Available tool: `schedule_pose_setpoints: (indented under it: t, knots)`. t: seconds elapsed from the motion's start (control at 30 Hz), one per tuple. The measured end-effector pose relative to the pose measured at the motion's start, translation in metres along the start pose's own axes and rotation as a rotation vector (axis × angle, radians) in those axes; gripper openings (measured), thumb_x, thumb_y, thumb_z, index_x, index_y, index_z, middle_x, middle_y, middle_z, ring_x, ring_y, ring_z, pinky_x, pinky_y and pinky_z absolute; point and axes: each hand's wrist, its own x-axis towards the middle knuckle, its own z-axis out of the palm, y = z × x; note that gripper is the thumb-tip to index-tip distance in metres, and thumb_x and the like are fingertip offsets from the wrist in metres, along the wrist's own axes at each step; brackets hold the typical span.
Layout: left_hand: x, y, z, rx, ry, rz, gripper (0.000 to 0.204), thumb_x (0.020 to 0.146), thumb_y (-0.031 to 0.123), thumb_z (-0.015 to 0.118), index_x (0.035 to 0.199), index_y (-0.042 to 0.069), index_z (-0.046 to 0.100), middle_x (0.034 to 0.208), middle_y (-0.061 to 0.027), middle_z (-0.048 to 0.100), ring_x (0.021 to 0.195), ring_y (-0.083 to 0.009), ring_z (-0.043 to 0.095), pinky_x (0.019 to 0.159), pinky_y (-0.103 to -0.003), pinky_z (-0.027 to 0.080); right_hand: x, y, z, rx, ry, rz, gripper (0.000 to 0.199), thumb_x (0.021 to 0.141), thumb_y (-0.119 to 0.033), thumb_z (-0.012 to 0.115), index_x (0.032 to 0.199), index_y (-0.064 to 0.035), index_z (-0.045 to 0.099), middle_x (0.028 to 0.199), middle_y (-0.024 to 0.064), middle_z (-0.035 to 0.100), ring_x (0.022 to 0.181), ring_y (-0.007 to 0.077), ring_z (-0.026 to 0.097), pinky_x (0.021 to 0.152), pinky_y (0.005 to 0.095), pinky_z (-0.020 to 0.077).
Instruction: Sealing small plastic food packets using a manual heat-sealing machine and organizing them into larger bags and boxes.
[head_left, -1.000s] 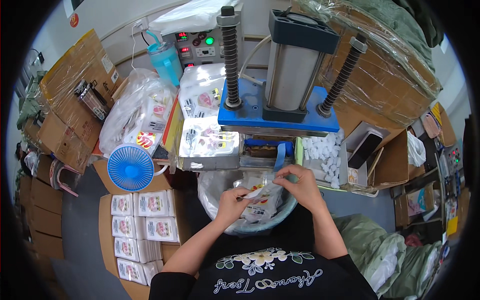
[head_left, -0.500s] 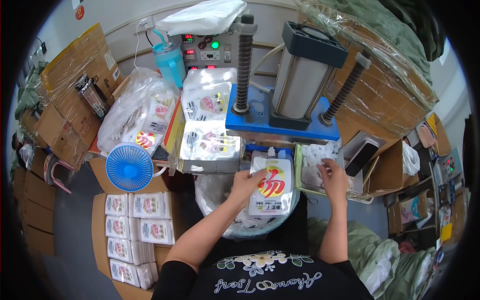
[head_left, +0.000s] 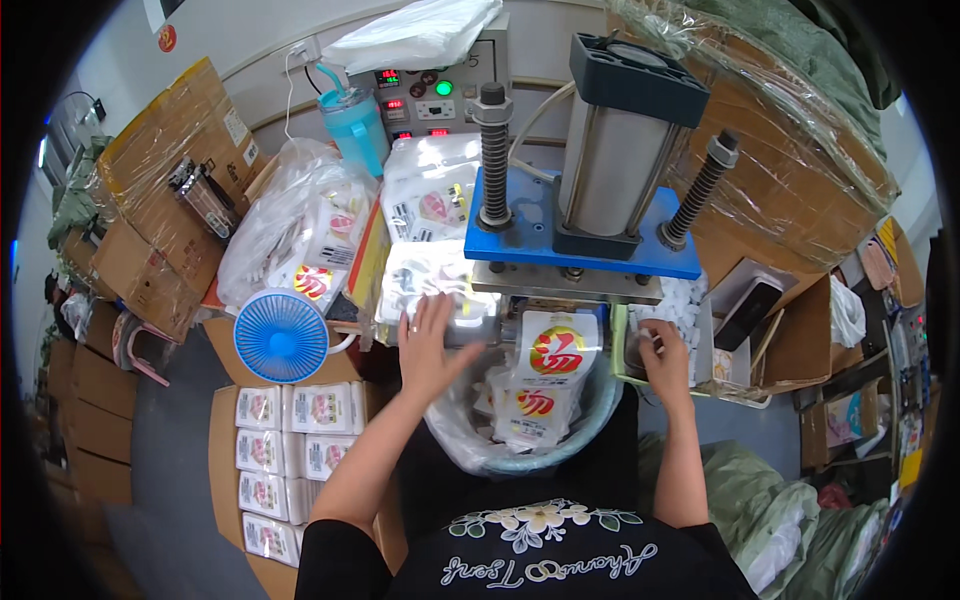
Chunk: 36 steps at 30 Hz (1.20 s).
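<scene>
My left hand (head_left: 428, 350) is open, fingers spread, over the near end of a stack of flat printed pouches (head_left: 425, 270) left of the press. Whether it touches the top pouch is hard to tell. My right hand (head_left: 667, 362) is curled at the green-rimmed tray (head_left: 621, 345), its thumb and fingers drawn together; what they hold, if anything, is hidden. White small plastic pieces (head_left: 682, 305) fill the tray beyond it. Between my hands, a white pouch (head_left: 556, 345) with a red and yellow print hangs below the press (head_left: 580, 225). More pouches (head_left: 535, 408) lie in the plastic-lined basin (head_left: 605, 405) under it.
A control box (head_left: 470, 90) with lit displays and a blue tumbler (head_left: 356, 130) stand behind. At left are a blue fan (head_left: 281, 336), a bag of pouches (head_left: 290, 215) and a carton (head_left: 225, 470) of stacked pouches. A phone (head_left: 750, 312) rests at right.
My left hand has let go of the pouch and moved left to the stack, its fingers spreading. The pouch stays under the press. My right hand remains at the tray. The view has shifted slightly.
</scene>
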Motion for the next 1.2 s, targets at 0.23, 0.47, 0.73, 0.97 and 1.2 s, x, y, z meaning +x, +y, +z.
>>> schedule_pose_setpoints:
  t: [0.23,0.47,0.73,0.97,1.2]
  knots:
    - [-0.017,0.019,-0.039,-0.231,0.145,-0.043,0.011,0.079,0.004,0.067,0.089,0.003,0.07,0.092,-0.0086,0.067,0.095,-0.0242,0.062,0.098,-0.039,0.04,-0.004,-0.006,0.001,0.543,-0.007,0.165,0.019,0.092,-0.003,0.058,0.11,-0.002,0.064,0.091,0.0022,0.063,0.08,0.0073,0.058,0.068,0.0232,0.0506]
    - [-0.053,0.054,-0.006,-0.87,-0.163,-0.299,0.015,0.079,-0.002,0.067,0.094,-0.002,0.069,0.083,-0.0062,0.065,0.078,-0.0103,0.06,0.07,-0.024,0.048,-0.02,-0.096,0.026,0.568,-0.145,0.012,0.017,0.081,0.001,0.071,0.091,-0.0029,0.058,0.089,0.0042,0.068,0.086,0.0097,0.063,0.075,0.0234,0.0481]
    - [-0.076,0.043,0.02,-1.045,-0.453,-0.373,0.016,0.088,0.01,0.067,0.093,-0.004,0.07,0.085,-0.004,0.067,0.078,-0.0071,0.058,0.069,-0.022,0.047,-0.033,-0.093,0.029,0.572,-0.427,0.075,0.016,0.08,-0.003,0.072,0.082,-0.0029,0.056,0.08,0.0014,0.061,0.082,0.0112,0.06,0.079,0.0261,0.0465]
    - [-0.039,0.066,0.034,-1.104,-0.467,-0.537,0.025,0.089,0.02,0.068,0.088,-0.005,0.071,0.078,-0.0028,0.068,0.067,-0.0045,0.056,0.06,-0.022,0.045,-0.014,-0.077,0.002,0.378,-0.202,-0.031,0.024,0.082,-0.005,0.07,0.103,-0.0025,0.06,0.099,0.0107,0.07,0.093,0.0181,0.066,0.083,0.0309,0.0484]
    - [0.006,0.1,0.035,-1.468,-0.384,-0.846,0.024,0.087,0.016,0.07,0.092,-0.007,0.067,0.084,-0.009,0.069,0.068,-0.0127,0.064,0.059,-0.027,0.051,-0.011,-0.009,-0.047,-0.469,0.016,0.158,0.031,0.08,-0.026,0.071,0.106,-0.0079,0.066,0.091,0.0137,0.069,0.084,0.0303,0.067,0.069,0.0403,0.0511]
